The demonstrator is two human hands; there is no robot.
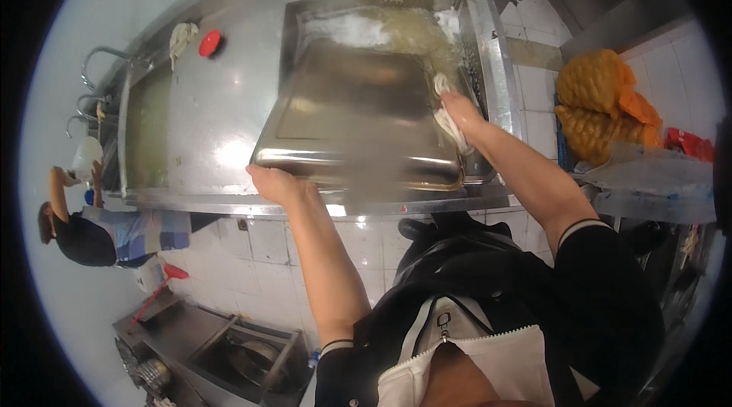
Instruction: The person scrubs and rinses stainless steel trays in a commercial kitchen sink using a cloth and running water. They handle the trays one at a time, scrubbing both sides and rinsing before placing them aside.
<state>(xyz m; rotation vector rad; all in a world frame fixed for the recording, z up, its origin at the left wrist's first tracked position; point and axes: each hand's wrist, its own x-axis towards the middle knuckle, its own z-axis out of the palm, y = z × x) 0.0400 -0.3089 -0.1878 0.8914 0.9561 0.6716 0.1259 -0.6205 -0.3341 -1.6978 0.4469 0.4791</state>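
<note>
A large rectangular stainless-steel tray (pixel 354 104) rests tilted over a steel sink (pixel 289 24), its flat bottom apparently facing up. My left hand (pixel 277 184) grips the tray's near left corner. In my right hand (pixel 462 115) is a wet white cloth (pixel 449 124), bunched beside the tray's right edge. Foamy, yellowish water (pixel 400 27) fills the sink behind the tray. A blurred smudge on the view hides part of the tray's near edge.
Left of the sink, a steel counter (pixel 229 104) holds a red bowl (pixel 210 43) and a crumpled cloth (pixel 182 41). Beyond lies a second water-filled basin (pixel 147 138). Another person (pixel 86 235) stands at far left, holding a white container (pixel 87 155). Filled orange mesh sacks (pixel 595 104) sit at right.
</note>
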